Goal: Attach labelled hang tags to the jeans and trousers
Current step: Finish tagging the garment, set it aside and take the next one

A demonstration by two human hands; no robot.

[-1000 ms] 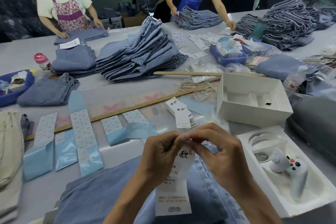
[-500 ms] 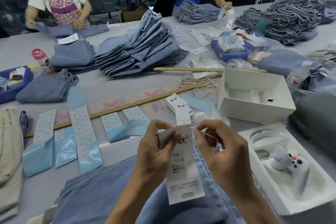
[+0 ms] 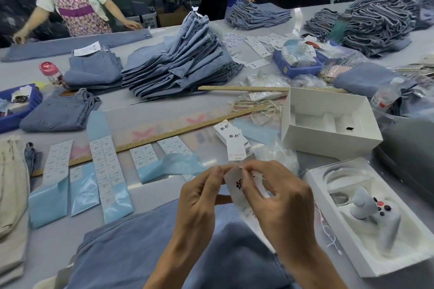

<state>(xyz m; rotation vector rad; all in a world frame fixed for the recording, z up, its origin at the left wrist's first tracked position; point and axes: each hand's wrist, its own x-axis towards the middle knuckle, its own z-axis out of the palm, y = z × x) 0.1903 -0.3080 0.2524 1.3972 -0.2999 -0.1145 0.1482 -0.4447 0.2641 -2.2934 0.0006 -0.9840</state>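
From the head view, my left hand [image 3: 199, 197] and my right hand [image 3: 279, 197] meet above the jeans [image 3: 131, 251] spread at the near edge of the table [image 3: 150, 103]. Both pinch the top of a white hang tag [image 3: 236, 185] between thumb and fingertips, fingers curled close, so my grip is narrow and closed on the tag. A thin white string [image 3: 259, 176] runs from the tag's top past my right fingers; whether it passes through the tag's hole I cannot tell.

Just beyond my hands lies a small stack of hang tags [image 3: 233, 142], with strips of printed labels [image 3: 106, 164] on blue backing to the left. A long wooden ruler [image 3: 164, 135] crosses the middle. An open white box [image 3: 328, 122] sits right. A big pile of folded jeans [image 3: 180, 63] stands farther off.
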